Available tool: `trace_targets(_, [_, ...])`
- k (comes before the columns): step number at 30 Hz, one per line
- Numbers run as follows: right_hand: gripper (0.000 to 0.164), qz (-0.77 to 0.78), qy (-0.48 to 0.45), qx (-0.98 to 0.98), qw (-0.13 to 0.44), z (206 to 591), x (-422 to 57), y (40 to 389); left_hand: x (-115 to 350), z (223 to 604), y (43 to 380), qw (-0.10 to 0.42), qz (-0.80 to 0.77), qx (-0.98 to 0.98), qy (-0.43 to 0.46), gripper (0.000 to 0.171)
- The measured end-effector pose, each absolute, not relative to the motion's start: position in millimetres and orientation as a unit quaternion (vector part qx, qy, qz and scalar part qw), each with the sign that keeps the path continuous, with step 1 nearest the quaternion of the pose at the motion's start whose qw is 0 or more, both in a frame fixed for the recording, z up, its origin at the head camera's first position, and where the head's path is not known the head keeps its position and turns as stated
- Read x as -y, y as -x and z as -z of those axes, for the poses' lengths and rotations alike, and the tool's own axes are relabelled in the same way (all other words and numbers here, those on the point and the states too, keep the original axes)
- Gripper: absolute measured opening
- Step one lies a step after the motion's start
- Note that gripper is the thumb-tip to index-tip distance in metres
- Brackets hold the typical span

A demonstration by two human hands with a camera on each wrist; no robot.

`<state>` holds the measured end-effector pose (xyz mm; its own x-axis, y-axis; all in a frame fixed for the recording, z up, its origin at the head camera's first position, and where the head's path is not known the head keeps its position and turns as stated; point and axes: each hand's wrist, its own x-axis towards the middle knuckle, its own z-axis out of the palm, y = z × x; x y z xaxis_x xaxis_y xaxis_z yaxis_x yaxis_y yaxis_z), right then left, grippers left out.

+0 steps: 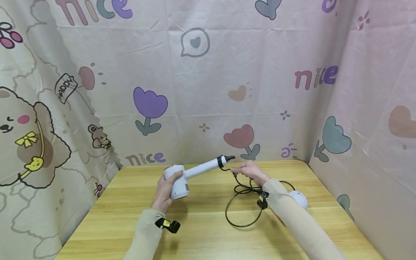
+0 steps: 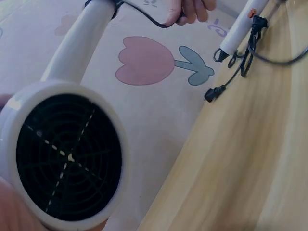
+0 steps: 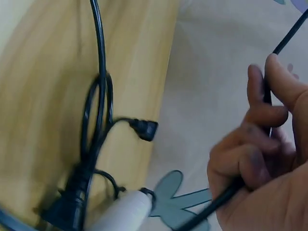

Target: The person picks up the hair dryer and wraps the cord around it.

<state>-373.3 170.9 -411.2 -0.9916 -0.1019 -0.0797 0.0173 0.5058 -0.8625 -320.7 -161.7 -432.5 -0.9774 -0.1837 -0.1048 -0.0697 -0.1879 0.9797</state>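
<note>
A white hair dryer (image 1: 177, 185) is held up over the table by its head, which my left hand (image 1: 165, 189) grips. Its round dark grille (image 2: 70, 156) faces the left wrist camera. The handle (image 1: 202, 168) slants up to the right, with black cord (image 1: 220, 161) wound round its end. Between thumb and fingers, my right hand (image 1: 251, 171) pinches that cord just right of the handle; the right wrist view shows the cord (image 3: 290, 34) running through the curled fingers. Below, a loose loop of cord (image 1: 242, 226) lies on the table.
Beyond the right sleeve, a second white appliance (image 1: 299, 199) lies partly hidden; its white handle (image 2: 240, 31) appears in the left wrist view. A small black plug (image 3: 144, 130) and bundled cord lie near it. A printed curtain (image 1: 208, 90) borders the wooden table (image 1: 130, 216).
</note>
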Motion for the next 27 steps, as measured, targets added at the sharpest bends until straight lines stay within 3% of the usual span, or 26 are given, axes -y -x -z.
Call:
trace_targets(3, [0.042, 0.483, 0.014, -0.876, -0.004, 404.0, -166.1, 374.5, 162.6, 432.7, 319.5, 0.018, 0.756, 0.648, -0.089, 0.073])
trace_targets(10, [0.018, 0.391, 0.034, -0.91, -0.135, 385.4, -161.9, 375.9, 165.0, 431.5, 318.1, -0.001, 0.741, 0.668, -0.07, 0.07])
trace_targets(12, [0.026, 0.369, 0.049, -0.917, -0.145, 380.7, -162.1, 374.9, 165.9, 430.9, 318.8, -0.001, 0.733, 0.678, -0.065, 0.071])
trace_targets(27, [0.021, 0.279, 0.148, -0.928, -0.198, 365.7, -143.3, 357.7, 175.3, 426.1, 321.6, 0.05, 0.619, 0.784, 0.012, 0.09])
